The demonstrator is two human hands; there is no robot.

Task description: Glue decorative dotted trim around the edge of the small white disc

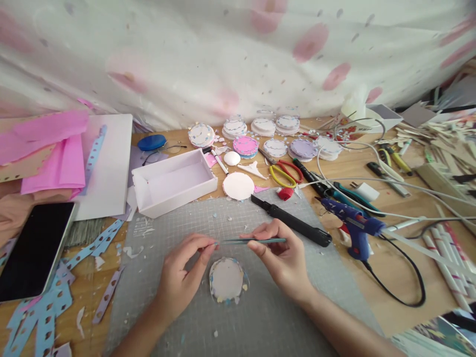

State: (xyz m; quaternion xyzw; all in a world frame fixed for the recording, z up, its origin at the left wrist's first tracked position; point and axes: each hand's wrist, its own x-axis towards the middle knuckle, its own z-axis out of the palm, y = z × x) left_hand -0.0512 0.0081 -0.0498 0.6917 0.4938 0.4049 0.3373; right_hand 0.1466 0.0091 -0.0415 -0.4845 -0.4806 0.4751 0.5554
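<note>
In the head view my right hand [280, 258] is closed around thin dark-teal tweezers [267, 240], held level with their tips pointing left. My left hand [188, 265] pinches thumb and forefinger together right at those tips; whatever sits between the fingertips is too small to make out. Below and between both hands, a round white disc [226, 280] lies on the grey cutting mat [178, 327]. Small blue, white and cream paper shapes ring its edge on a clear thread or wire.
Behind stand a white open box [174, 181], a plain white disc [238, 186], several decorated discs [245, 146] and scissors [284, 173]. Rightward lie a black utility knife [292, 220], a blue glue gun [353, 225] and cables. A phone [37, 250] and punched paper strips [46, 312] are left.
</note>
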